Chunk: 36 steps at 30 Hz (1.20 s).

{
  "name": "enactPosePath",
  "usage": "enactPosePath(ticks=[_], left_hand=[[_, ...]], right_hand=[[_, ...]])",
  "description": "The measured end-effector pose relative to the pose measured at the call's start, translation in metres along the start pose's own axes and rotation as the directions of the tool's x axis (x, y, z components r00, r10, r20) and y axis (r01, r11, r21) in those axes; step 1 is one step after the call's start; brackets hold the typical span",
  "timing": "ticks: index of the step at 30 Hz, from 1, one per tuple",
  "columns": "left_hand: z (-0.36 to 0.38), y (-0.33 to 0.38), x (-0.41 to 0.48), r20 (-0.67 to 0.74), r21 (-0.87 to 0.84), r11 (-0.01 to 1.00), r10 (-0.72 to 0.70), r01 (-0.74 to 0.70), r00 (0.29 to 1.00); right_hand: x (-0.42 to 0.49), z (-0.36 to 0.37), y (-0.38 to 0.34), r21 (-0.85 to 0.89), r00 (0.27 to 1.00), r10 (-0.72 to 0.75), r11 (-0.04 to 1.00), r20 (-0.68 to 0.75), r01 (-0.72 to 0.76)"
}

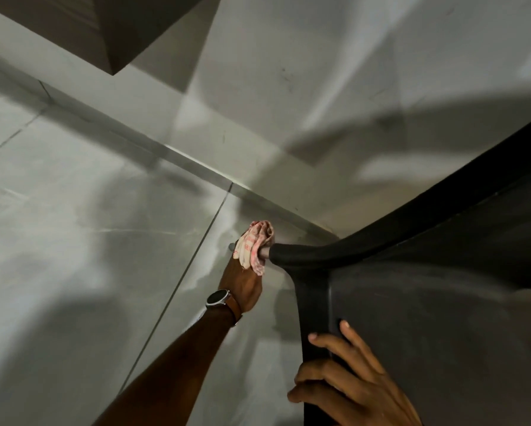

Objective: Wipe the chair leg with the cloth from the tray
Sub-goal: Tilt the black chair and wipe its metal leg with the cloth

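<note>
Mid-wipe: my left hand (242, 285) grips the cloth (255, 245) around the chair leg (301, 256). Right hand (350, 385), at 5 o'clock, clasps the chair (442, 318). Next I'd slide along.

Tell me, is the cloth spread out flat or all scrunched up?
Scrunched up. The cloth is bunched in the left hand around the chair leg, with folds sticking out, not flat.

No readable text anywhere here — the wristwatch (217, 297) face is dark and blank, and the black chair (427, 302) and checked cloth (253, 247) carry no labels or logos.
</note>
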<state>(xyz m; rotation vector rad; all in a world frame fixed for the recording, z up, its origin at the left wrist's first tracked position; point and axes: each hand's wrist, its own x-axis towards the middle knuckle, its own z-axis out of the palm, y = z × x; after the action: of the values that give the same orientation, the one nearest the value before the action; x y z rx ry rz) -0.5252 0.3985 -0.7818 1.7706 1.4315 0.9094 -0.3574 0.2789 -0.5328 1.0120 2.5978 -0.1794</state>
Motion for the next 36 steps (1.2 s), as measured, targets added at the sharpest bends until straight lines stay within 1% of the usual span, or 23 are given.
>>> enactPosePath(ticks=[3,4,6,8,9,11,15,16,18,20,22,23,24,25,26,27,28,29,30,31,32,34,36], left_hand=[[0.005,-0.025,0.008,0.039,0.083,0.996,0.027,-0.03,0.999],[0.003,-0.032,0.011,0.063,0.104,0.994,0.029,-0.035,0.998],[-0.002,-0.04,0.016,0.12,0.102,0.995,0.013,-0.025,0.993],[-0.007,-0.036,0.014,0.167,0.047,0.999,-0.007,-0.001,0.986],[-0.01,-0.029,0.011,0.168,0.021,1.0,-0.019,0.016,0.986],[-0.015,-0.007,0.005,0.124,-0.019,0.999,-0.036,0.039,0.992],[-0.023,0.042,-0.009,-0.001,-0.054,0.993,0.1,-0.1,0.995],[-0.023,0.05,-0.013,-0.016,-0.063,0.992,0.111,-0.111,0.994],[-0.023,0.058,-0.019,0.005,-0.054,0.995,0.08,-0.08,0.997],[-0.018,0.053,-0.017,0.046,-0.002,0.999,0.055,-0.055,0.997],[-0.01,0.043,-0.012,0.076,0.031,1.0,-0.001,-0.001,0.997],[-0.006,0.037,-0.009,0.076,0.032,0.999,-0.039,0.037,0.996],[-0.003,0.029,-0.006,0.064,0.029,0.997,-0.067,0.065,0.996],[0.0,0.02,-0.003,0.052,0.023,0.996,-0.084,0.083,0.995],[0.003,0.011,-0.001,0.043,0.017,0.996,-0.089,0.088,0.995],[0.004,0.002,0.003,0.033,0.013,0.996,-0.091,0.091,0.995],[0.006,-0.007,0.006,0.031,0.014,0.995,-0.095,0.095,0.995],[0.007,-0.017,0.011,0.042,0.023,0.995,-0.095,0.094,0.995],[0.008,-0.028,0.015,0.06,0.035,0.995,-0.092,0.09,0.994],[0.008,-0.038,0.018,0.084,0.048,0.994,-0.101,0.097,0.991],[0.007,-0.046,0.022,0.12,0.062,0.99,-0.129,0.123,0.984],[0.002,-0.054,0.028,0.2,0.022,0.974,-0.224,0.225,0.954],[-0.004,-0.047,0.03,0.232,-0.055,0.964,-0.242,0.261,0.942]], right_hand=[[-0.001,-0.001,0.0,-0.099,1.0,0.004,0.995,-0.003,-0.004],[0.0,-0.003,-0.001,-0.091,1.0,0.009,0.996,0.0,-0.009],[0.001,-0.005,-0.003,-0.021,0.999,0.039,0.999,-0.014,-0.04],[0.002,-0.005,-0.002,0.051,0.998,0.056,0.997,-0.015,-0.055],[0.003,-0.006,-0.003,0.08,0.998,0.065,0.995,-0.013,-0.063],[0.004,-0.006,-0.006,0.142,0.996,0.088,0.986,-0.018,-0.084],[0.0,-0.001,-0.013,0.288,0.988,0.147,0.949,-0.047,-0.128],[0.001,0.0,-0.015,0.302,0.988,0.148,0.944,-0.041,-0.129],[0.003,0.002,-0.016,0.33,0.989,0.15,0.934,-0.006,-0.14],[0.003,0.0,-0.013,0.38,0.983,0.182,0.91,0.002,-0.169],[0.0,-0.002,-0.009,0.344,0.984,0.176,0.925,-0.008,-0.162],[0.005,-0.003,-0.015,0.336,0.981,0.189,0.928,-0.043,-0.164],[0.012,-0.005,-0.021,0.316,0.984,0.176,0.934,-0.005,-0.165],[0.017,-0.006,-0.03,0.286,0.98,0.197,0.941,-0.02,-0.184],[0.015,-0.002,-0.034,0.35,0.974,0.22,0.918,-0.062,-0.185],[0.013,0.003,-0.038,0.397,0.976,0.208,0.902,-0.059,-0.168],[0.011,0.007,-0.037,0.444,0.991,0.135,0.887,0.013,-0.127],[0.005,0.007,-0.035,0.353,0.989,0.075,0.929,0.125,-0.115],[0.001,0.004,-0.027,0.159,0.985,0.119,0.977,0.126,-0.138],[-0.003,0.004,-0.012,-0.015,0.978,0.098,0.995,0.182,-0.097],[-0.006,0.008,0.001,-0.08,0.979,0.046,0.996,0.196,-0.031],[-0.01,0.014,0.008,-0.108,0.998,-0.007,0.994,0.07,0.014],[-0.001,0.017,0.001,-0.03,0.999,0.006,1.0,0.033,-0.005]])
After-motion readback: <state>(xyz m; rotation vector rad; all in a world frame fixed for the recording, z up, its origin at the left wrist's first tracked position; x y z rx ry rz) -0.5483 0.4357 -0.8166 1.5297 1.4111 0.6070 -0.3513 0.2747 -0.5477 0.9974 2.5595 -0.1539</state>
